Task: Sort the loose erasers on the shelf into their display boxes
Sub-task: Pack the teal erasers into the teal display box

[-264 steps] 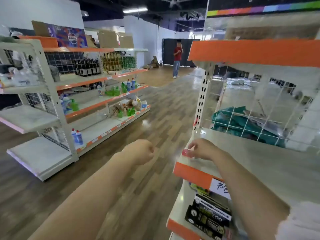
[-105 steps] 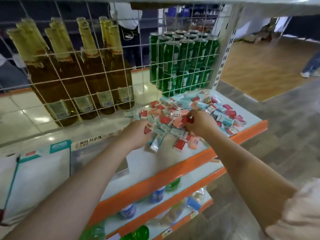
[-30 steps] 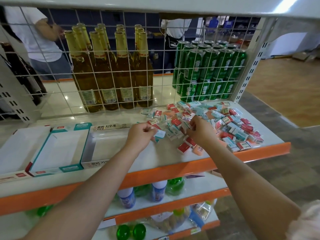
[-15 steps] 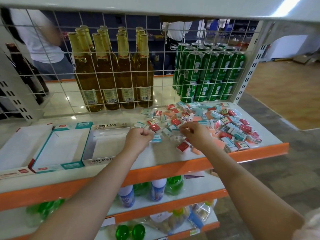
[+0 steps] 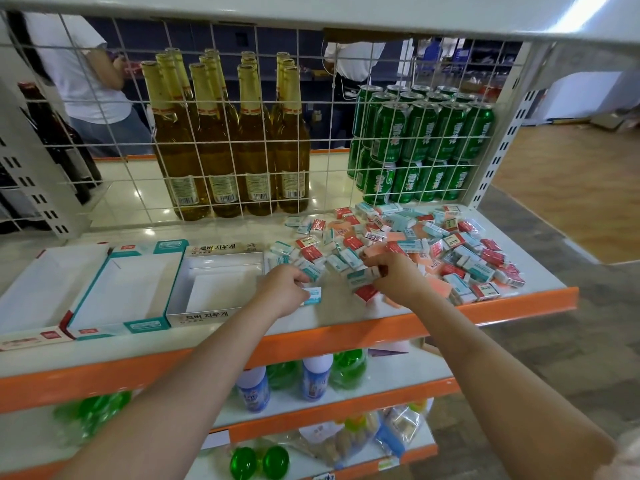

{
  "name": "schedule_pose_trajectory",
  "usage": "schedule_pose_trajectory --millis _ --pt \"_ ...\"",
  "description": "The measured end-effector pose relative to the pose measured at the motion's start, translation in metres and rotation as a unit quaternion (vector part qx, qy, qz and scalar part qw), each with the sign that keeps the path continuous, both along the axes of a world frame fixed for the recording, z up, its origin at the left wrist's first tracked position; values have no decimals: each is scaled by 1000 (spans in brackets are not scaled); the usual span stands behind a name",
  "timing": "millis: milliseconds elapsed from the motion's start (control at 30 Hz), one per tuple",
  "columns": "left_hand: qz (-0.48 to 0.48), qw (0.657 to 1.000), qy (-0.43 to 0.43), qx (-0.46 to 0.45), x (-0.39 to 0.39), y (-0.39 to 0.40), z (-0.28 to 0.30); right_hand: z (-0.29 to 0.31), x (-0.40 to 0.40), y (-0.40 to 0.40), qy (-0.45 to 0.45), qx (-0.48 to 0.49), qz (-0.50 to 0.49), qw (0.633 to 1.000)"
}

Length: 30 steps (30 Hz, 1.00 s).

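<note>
Orange-edged shelf (image 5: 519,306) carried the loose erasers (image 5: 415,244), heaped at 2 o'clock from the hands. Left hand (image 5: 282,294) had its fingers curled around teal-sleeved erasers, their count concealed by the palm. Right hand (image 5: 398,278) pinched a teal-and-white eraser (image 5: 360,277) at the heap's near edge. Three open display boxes (image 5: 138,292) sat at 9 o'clock, the leftmost cut off by the frame. Wire mesh (image 5: 329,133) partly obscured amber bottles (image 5: 228,140) and green cans (image 5: 422,143) at 12 o'clock.
</note>
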<state>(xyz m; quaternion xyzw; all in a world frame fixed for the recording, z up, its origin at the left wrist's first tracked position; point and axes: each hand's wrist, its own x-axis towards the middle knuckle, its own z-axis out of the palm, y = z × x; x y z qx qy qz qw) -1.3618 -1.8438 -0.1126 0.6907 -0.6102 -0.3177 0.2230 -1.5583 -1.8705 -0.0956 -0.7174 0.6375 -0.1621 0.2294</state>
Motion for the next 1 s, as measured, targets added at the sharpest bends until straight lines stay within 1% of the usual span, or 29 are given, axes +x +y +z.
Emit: schedule_pose_trajectory --millis 67,133,167,267,333,400,500,567,667,800,933,1000 --pt "-22 999 -41 7 -1 0 2 1 0 0 8 1 9 1000" --pt "-22 999 -46 8 -1 1 3 2 -1 2 5 -5 15 1000" --pt "-16 999 -36 7 -1 1 4 2 -1 3 0 -7 14 1000" --pt "14 999 42 -6 -1 1 7 3 -1 5 -6 -10 11 1000" --pt "32 996 77 -23 0 2 8 3 -1 6 -9 -8 9 1000" --pt "41 995 75 -48 1 1 8 3 0 6 -16 -7 7 1000" --pt "22 994 84 -73 0 1 8 4 1 7 -26 -4 8 1000" --pt "20 993 94 -65 -1 2 9 5 2 7 -28 0 10 1000" --pt "53 991 103 -65 -1 3 8 5 3 8 -34 5 11 999" --pt "93 982 153 -56 0 2 6 6 2 8 -48 -4 12 999" --pt "70 986 142 -48 0 2 7 6 1 9 -76 -5 7 997" --pt "59 985 162 -19 -3 3 9 6 1 8 -91 -11 -1 996"
